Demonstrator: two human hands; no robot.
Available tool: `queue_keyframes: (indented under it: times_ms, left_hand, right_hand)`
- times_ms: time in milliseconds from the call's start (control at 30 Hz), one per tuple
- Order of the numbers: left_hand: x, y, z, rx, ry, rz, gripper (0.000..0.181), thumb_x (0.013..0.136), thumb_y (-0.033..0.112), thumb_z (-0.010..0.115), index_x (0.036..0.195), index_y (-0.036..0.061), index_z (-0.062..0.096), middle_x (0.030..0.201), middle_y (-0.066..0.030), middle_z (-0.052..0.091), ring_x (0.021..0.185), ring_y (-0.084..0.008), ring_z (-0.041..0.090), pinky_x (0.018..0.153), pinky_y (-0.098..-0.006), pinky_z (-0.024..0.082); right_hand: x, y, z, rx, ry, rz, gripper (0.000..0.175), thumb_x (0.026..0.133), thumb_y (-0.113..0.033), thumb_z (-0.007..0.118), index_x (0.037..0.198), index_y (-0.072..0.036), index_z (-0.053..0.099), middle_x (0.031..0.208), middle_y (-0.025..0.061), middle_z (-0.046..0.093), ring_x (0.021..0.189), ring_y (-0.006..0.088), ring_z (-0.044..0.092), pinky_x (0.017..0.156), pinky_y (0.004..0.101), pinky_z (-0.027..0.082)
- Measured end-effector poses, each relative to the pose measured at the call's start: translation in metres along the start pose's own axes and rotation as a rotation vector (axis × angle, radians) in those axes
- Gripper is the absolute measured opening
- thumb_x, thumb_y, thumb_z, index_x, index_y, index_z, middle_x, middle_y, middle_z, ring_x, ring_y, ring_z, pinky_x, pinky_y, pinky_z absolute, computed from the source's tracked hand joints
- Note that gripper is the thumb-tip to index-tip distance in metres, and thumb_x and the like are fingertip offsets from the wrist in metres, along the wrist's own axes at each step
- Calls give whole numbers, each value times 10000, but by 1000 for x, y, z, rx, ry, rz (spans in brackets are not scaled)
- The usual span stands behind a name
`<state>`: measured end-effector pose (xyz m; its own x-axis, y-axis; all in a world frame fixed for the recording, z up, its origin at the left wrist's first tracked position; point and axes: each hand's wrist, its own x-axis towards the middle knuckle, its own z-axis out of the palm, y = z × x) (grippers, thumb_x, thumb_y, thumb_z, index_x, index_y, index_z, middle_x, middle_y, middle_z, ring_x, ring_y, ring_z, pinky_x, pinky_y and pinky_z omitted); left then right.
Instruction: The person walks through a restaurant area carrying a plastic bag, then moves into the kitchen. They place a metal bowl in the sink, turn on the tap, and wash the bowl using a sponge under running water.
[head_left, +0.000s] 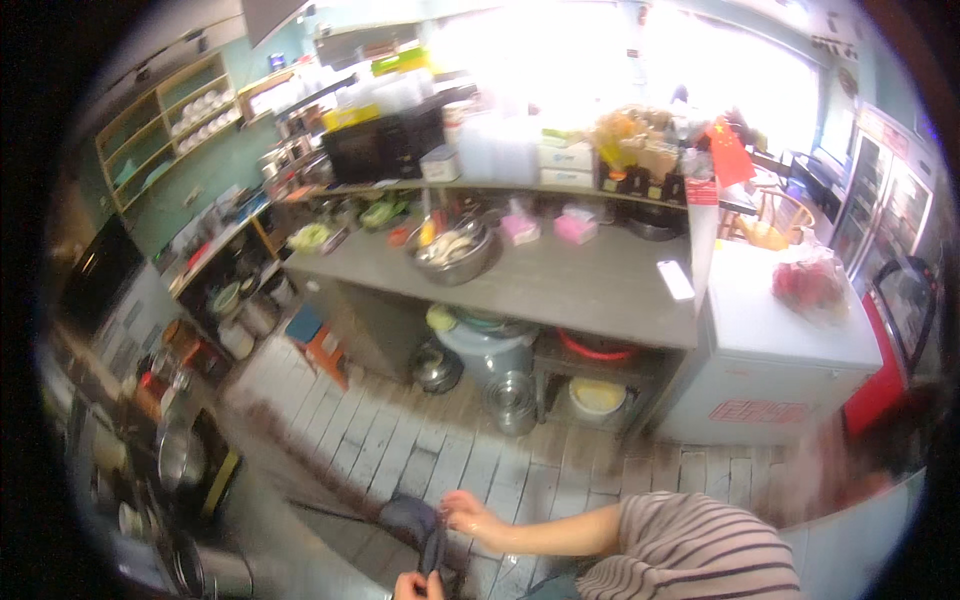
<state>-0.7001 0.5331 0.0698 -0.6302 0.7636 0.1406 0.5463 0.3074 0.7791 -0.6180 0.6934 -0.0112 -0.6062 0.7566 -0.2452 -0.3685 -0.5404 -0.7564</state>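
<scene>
My left hand (418, 586), at the bottom edge and partly cut off, is closed on the narrow lower end of a dark grey-blue thing that looks like cloth (411, 516). Above and to the right is my right hand (471, 520), its fingers bent beside the upper part of that thing. Whether they grip it cannot be told. The bare right forearm comes out of a striped sleeve. Beyond the tiled floor stands a grey counter (570, 281) with a metal bowl (450, 270) of pale food, a white phone (676, 280) and two pink boxes.
A white chest freezer (795, 345) with a bagged red item stands right of the counter. An orange stool (328, 352) is at its left end. Below the counter are a large tub (487, 352), metal pots and a white bucket (596, 401). Pots and pans line the left side.
</scene>
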Motion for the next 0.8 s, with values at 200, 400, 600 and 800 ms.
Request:
queue_keyframes:
  times_ms: [200, 400, 600, 800]
  left_hand:
    - [80, 101, 194, 87, -577, 424, 258, 686, 32, 627, 938, 26, 571, 889, -168, 606, 804, -316, 601, 713, -368, 489]
    - [85, 181, 262, -502, -1290, 335, 313, 836, 85, 611, 1125, 1, 526, 1169, -87, 558, 904, -130, 601, 743, -272, 527]
    - [190, 147, 283, -525, -920, 80, 141, 858, 61, 568, 988, 7, 579, 1035, -75, 626, 873, -121, 607, 723, -263, 509]
    - [257, 34, 246, -492, -610, -233, 110, 849, 86, 583, 926, 15, 614, 833, -44, 634, 732, -103, 587, 647, -242, 490]
  right_hand:
    - [-11, -69, -157, 390, 302, 482, 425, 880, -421, 470, 1213, -157, 469, 1210, 88, 506, 1120, 262, 464, 927, 461, 385]
    - [-48, -208, -209, 409, 638, -58, 431, 834, -287, 509, 1216, -88, 525, 1141, 116, 573, 961, 252, 581, 831, 401, 473]
    - [-20, -340, -283, 184, 331, -726, 461, 926, -248, 426, 1326, -22, 398, 1336, 115, 433, 1204, 231, 433, 1016, 332, 341]
    - [97, -337, -366, -1660, 1047, -243, 560, 922, -337, 404, 1327, 45, 338, 1400, 203, 315, 1300, 362, 272, 1062, 455, 206]
